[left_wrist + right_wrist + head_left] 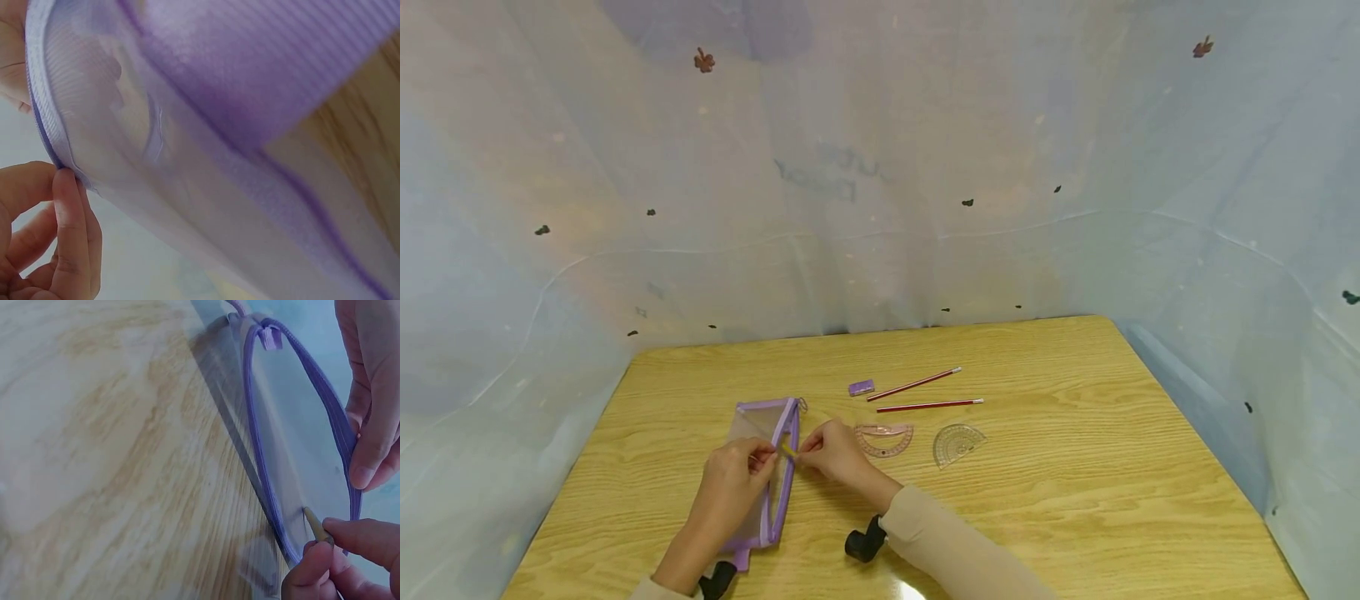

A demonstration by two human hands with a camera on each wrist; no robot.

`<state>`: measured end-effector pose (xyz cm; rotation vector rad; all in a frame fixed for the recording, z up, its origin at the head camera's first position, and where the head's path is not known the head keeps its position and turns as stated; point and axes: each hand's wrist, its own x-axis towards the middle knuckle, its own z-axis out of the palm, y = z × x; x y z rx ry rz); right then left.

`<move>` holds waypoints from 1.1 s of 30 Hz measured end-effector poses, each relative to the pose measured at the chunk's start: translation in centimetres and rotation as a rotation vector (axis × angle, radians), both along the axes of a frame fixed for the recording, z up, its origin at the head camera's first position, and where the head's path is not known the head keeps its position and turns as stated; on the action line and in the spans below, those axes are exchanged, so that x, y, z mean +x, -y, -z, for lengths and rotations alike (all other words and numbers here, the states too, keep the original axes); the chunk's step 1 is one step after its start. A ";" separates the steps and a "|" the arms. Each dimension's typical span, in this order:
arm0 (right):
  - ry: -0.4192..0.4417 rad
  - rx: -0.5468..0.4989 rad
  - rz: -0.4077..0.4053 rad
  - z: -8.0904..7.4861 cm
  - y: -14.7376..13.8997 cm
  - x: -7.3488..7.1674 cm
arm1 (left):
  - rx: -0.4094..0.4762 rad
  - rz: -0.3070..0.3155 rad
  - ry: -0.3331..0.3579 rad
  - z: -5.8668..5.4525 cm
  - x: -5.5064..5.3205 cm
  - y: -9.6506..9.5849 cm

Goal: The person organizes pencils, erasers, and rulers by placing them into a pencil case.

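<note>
- Zippered pencil pouch (785, 500): see-through body edged in purple fabric. It sits on the wood-grain tabletop (1075, 517), toward 7 o'clock from the centre of the head view. Its zip side faces 3 o'clock, a small ring hangs at its 1 o'clock corner, and a purple tab juts out near 6 o'clock.
- Its mouth is unzipped, the two purple bands spread into a long oval; the left hand (736, 471) pinches the band on the 9 o'clock side.
- Slim yellow stick (317, 526): tapered, pinched by the right hand (833, 454) at the mouth, its tip toward 10 o'clock in the head view; its other end is hidden by fingers.
</note>
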<state>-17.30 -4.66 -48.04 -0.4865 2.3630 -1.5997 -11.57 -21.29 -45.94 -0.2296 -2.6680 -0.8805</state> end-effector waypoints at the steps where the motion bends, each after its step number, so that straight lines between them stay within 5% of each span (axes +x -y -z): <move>1: 0.007 -0.010 0.000 0.0 0.0 0.1 | 0.000 -0.001 -0.001 0.0 0.0 0.0; 18: 0.142 -0.111 0.018 -0.2 0.8 1.0 | 0.000 -0.003 0.010 -0.2 0.1 -0.1; 33: 0.170 -0.135 0.025 0.1 1.5 1.8 | 0.002 -0.010 0.011 -0.1 0.0 0.0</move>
